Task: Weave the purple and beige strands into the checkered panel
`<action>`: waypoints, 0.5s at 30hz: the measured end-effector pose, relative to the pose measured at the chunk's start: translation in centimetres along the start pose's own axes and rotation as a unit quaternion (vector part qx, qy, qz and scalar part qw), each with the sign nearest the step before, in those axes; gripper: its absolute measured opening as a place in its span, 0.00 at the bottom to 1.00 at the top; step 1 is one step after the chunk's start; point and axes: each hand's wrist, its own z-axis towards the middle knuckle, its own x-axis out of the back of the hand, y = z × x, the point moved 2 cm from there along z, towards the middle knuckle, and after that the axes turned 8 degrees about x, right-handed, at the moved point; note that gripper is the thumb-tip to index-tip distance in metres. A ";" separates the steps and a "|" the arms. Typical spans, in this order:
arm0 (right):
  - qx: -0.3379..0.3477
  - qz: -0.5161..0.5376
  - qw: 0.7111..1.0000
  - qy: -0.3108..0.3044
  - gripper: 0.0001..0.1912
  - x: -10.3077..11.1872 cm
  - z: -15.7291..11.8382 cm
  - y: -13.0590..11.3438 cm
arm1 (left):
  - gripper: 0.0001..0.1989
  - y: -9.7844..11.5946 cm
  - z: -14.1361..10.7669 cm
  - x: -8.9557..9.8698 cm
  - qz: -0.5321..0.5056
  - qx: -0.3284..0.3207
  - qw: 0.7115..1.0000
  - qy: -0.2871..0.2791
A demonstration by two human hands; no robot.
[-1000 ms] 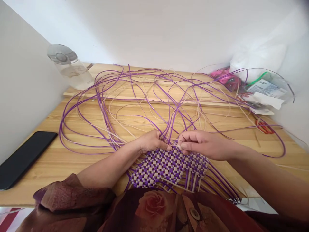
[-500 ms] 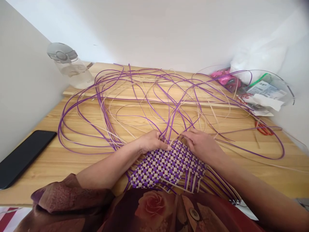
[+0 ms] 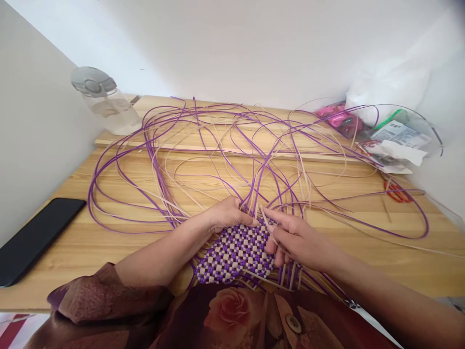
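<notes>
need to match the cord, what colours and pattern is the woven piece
The woven piece is a purple and beige check, best seen in the head view.

Phone (image 3: 42, 240) and, farther back, bottle (image 3: 111, 109) left of woven piece (image 3: 236, 249).

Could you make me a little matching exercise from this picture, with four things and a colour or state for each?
1. Woven piece
2. Right hand
3. Phone
4. Bottle

A. Topped with a grey lid
B. Checked in purple and cream
C. Black, lying flat
D. Pinching a pale strand

Pairs: 1-B, 2-D, 3-C, 4-A
</notes>
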 end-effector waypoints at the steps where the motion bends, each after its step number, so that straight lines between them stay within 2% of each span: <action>1: -0.020 0.038 0.999 -0.007 0.33 -0.5 0.1 0.0 | 0.13 0.0 0.0 0.0 -0.003 -0.001 1.000 -0.001; 3: -0.039 0.089 0.995 -0.011 0.36 -1.3 0.4 0.1 | 0.12 -0.1 0.0 0.0 -0.008 -0.001 1.000 -0.004; 9: -0.015 0.181 0.983 0.003 0.37 -3.5 0.8 0.3 | 0.14 -0.7 0.6 -0.2 0.047 -0.043 0.998 0.013; 12: -0.011 0.134 0.990 -0.030 0.38 -2.5 0.8 0.4 | 0.11 -0.8 0.6 -0.4 0.092 -0.042 0.993 0.056; 15: 0.022 -0.007 1.000 -0.011 0.31 0.7 1.6 0.0 | 0.12 -0.7 0.5 -0.5 0.115 -0.038 0.990 0.069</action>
